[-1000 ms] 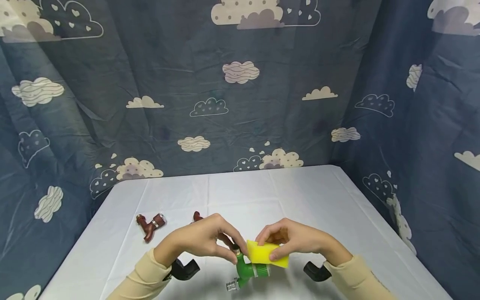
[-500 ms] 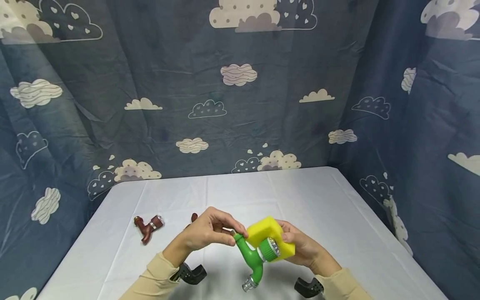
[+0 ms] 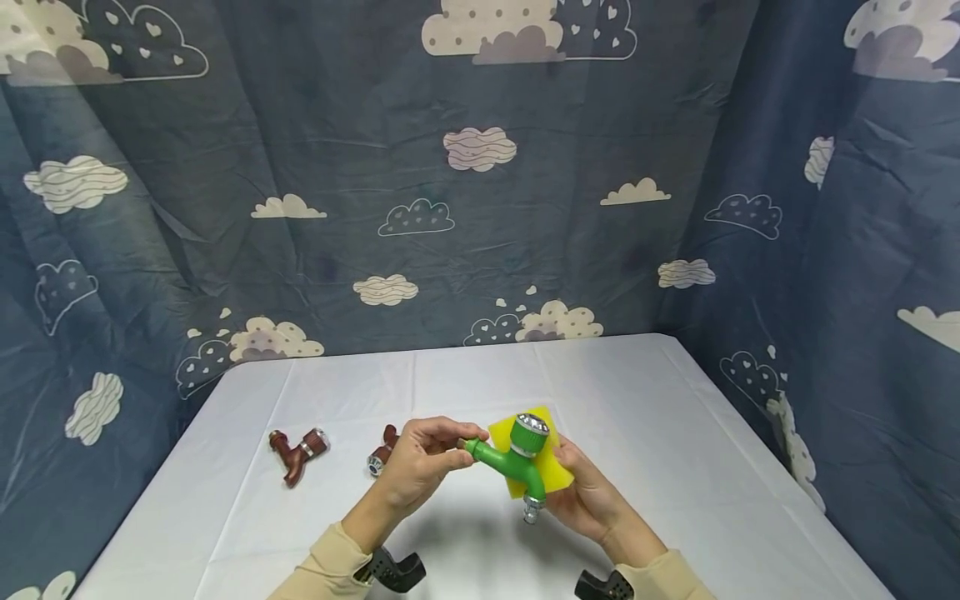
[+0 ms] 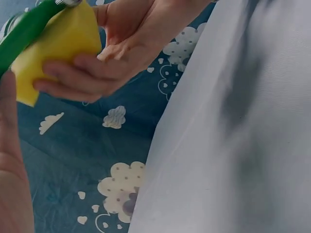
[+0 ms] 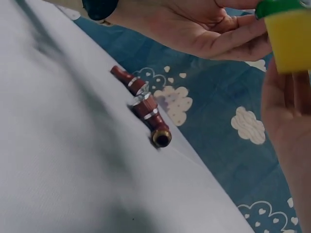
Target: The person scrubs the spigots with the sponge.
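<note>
A green tap with a ribbed knob and a silver spout tip is held up over the table. My left hand pinches its threaded inlet end between thumb and fingers. Behind the tap, my right hand holds a yellow sponge against it. In the left wrist view the right fingers curl along the sponge, with the green tap lying across its face. The right wrist view shows the sponge and only a small part of the tap.
A brown tap lies on the white table at the left. Another brown tap lies behind my left hand, partly hidden. A dark curtain with cloud prints stands behind and beside the table.
The tap has turned so its knob points up and its spout down, and it has risen slightly. The sponge has gone from over the tap to behind it, with the right hand.
</note>
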A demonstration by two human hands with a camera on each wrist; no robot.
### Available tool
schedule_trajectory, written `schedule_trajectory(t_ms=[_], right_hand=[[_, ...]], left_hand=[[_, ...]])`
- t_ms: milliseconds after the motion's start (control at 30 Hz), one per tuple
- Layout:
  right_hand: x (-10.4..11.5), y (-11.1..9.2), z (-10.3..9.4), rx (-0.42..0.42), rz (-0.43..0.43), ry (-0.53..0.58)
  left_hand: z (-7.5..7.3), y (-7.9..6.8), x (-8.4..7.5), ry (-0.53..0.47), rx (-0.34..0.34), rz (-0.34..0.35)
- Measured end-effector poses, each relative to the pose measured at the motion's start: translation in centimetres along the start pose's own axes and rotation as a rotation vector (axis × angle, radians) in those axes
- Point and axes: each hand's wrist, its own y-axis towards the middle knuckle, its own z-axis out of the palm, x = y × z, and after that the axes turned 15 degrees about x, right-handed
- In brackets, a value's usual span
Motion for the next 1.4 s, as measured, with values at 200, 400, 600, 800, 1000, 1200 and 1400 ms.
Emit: schedule_trajectory(t_ms=[200, 400, 600, 800, 1000, 1200, 1400], right_hand=[[-0.5, 0.5, 0.2, -0.224, -0.015, -0.168], [-0.8, 1.0, 0.2, -0.469, -0.039, -0.524], [-0.7, 1.2, 0.0, -0.632, -0.087, -0.948], [-1.0, 1.3, -0.1, -0.607, -0.246, -1.311], [-0.9, 1.2, -0.3, -0.513, -0.289, -1.7], [-0.3, 1.2, -0.3, -0.409, -0.254, -1.877], [-0.2, 1.7, 0.0, -0.3, -0.27, -1.972]], left_hand=[[0.1, -0.4, 0.5, -0.01, -0.168, 0.013], [0.1, -0.6, 0.5, 0.065, -0.265, 0.013], [0.7, -0.4, 0.1, 0.13, -0.358, -0.034], [1.7, 0.0, -0.1, 0.207, -0.464, -0.091], [2.3, 0.2, -0.3, 0.32, -0.5, -0.167], [2.6, 0.2, -0.6, 0.42, -0.442, -0.192], [2.9, 0.3, -0.6, 0.455, -0.409, -0.181]])
